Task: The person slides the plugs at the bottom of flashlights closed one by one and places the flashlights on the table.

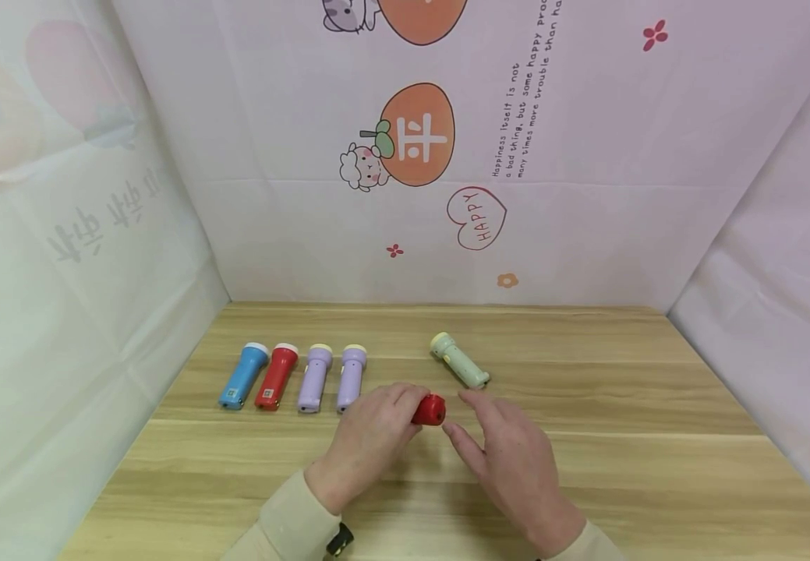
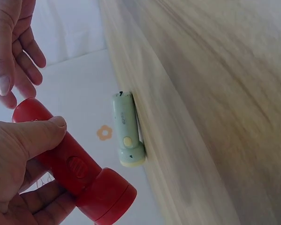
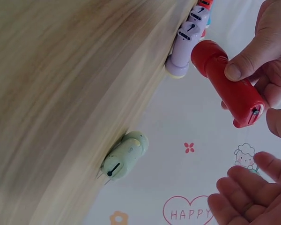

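A red flashlight [image 1: 429,410] is held in my left hand [image 1: 375,430], above the table. In the left wrist view its round button [image 2: 77,167] shows on the barrel, with the thumb pressed along the body nearer the tail. My right hand [image 1: 517,460] is just off the tail end, its thumb and fingers spread and apart from the flashlight. The right wrist view shows a dark slot in that tail [image 3: 255,111]. Beyond the hands lies a pale green flashlight [image 1: 461,363]; thin metal prongs [image 3: 103,179] stick out by its tail in the right wrist view.
On the left of the wooden table [image 1: 622,436] a row of flashlights lies side by side: a blue one [image 1: 242,382], a red one [image 1: 277,379], a purple one [image 1: 315,380] and another purple one [image 1: 351,377]. Printed white cloth [image 1: 292,249] walls the back and sides.
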The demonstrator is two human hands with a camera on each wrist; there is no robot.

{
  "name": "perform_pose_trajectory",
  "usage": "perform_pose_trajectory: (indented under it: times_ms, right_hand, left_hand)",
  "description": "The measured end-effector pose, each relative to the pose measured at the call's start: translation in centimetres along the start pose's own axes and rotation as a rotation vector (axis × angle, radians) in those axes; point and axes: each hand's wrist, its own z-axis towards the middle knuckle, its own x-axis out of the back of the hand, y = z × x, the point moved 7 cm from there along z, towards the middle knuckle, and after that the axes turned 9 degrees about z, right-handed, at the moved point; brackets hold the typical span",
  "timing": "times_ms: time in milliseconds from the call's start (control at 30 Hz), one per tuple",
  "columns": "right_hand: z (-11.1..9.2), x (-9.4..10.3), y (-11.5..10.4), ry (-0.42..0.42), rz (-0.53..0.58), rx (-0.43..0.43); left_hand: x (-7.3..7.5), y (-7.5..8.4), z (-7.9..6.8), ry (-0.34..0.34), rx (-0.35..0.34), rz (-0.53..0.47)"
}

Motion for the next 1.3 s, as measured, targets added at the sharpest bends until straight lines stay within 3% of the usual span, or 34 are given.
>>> perform_pose_trajectory:
  times_ms: [233, 467, 667, 933, 1300]
  right_hand:
    - [-0.2, -0.3, 0.7, -0.047, -0.032, -0.043]
    - [-0.8, -1.0, 1.7, -0.186, -0.088, -0.152]
    - [-1.2, -1.5, 2.1, -0.264, -0.18, -0.16]
    - [-1.6, -1.5, 2.2, -0.29, -0.235, -0.152]
    - [-2.0, -1.6, 2.6, -0.368, -0.221, -0.251]
  left_hand:
    - [-0.7, -0.3, 0.1, -0.063, -0.012, 0.026]
    - [-1.3, -0.5, 0.3, -0.098, -0.036, 0.043]
    - [-2.0, -0.6, 0.5, -0.161, -0.053, 0.075]
    - [-3.2, -0.8, 0.6, -0.262, -0.08, 0.122]
    - [-4.2, -1.0, 1.0, -0.256, -0.125, 0.258]
